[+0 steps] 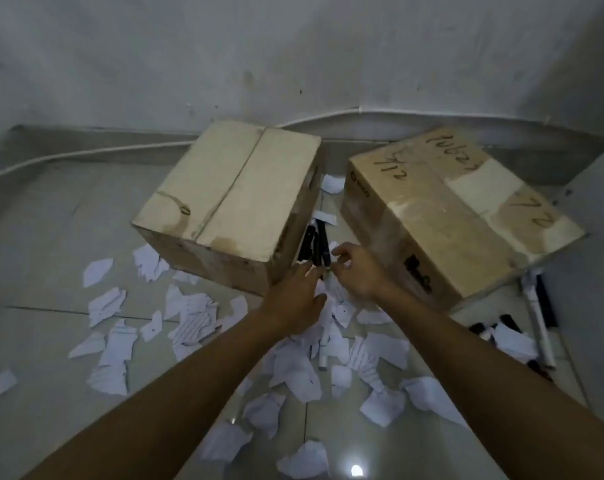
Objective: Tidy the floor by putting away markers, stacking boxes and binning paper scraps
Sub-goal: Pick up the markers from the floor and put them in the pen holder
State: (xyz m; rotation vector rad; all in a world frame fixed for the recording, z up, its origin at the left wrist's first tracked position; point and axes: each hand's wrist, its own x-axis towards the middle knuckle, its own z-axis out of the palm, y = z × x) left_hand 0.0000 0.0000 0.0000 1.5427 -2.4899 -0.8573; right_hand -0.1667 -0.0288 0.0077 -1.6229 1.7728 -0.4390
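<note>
Two closed cardboard boxes stand on the tiled floor, a plain left box (231,199) and a right box (446,216) with black writing on top. Several black markers (315,242) lie in the narrow gap between them. My left hand (293,299) stretches flat into the gap, its straight fingers reaching the markers' near ends. My right hand (357,271) hovers beside it with fingers loosely curved at the marker tips, and no grip shows. Torn white paper scraps (193,320) cover the floor around and under my hands.
More markers, black and white (539,327), lie beside the right box near a pale wall or cabinet edge. A white marker (323,356) lies among the scraps below my hands. A white cable (86,152) runs along the skirting at the back wall.
</note>
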